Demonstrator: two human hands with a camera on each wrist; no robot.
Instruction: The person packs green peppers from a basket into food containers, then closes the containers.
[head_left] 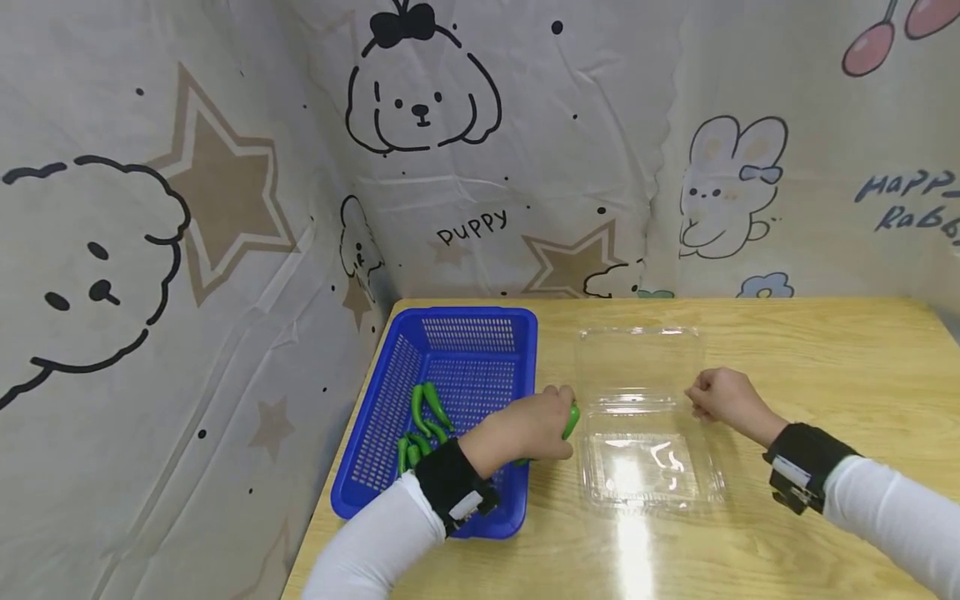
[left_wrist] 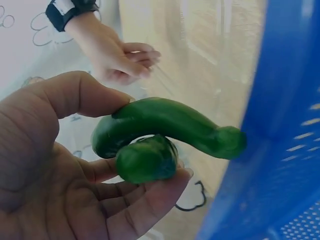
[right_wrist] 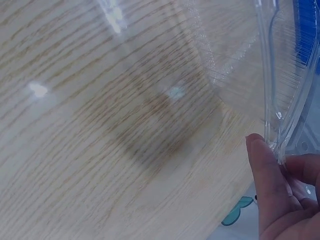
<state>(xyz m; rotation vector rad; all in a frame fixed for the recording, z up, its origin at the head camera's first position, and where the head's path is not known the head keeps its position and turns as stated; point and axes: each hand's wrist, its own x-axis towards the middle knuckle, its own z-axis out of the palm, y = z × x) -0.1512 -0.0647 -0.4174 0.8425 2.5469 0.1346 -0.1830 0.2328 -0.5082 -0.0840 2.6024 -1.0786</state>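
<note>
Peppers (left_wrist: 162, 116), two, green and curved, are pinched between thumb and fingers of the left hand (head_left: 528, 427) beside the right rim of the blue basket (head_left: 480, 313), in which other green peppers (head_left: 417, 408) lie. The step in hand is judged to be lifting these out; the next move calls for a firm pinch on both. Farther right, the right hand (head_left: 733, 406), well apart, pinches the open clear container (head_left: 637, 467) near its hinge, before the patterned cloth (head_left: 555, 167).
</note>
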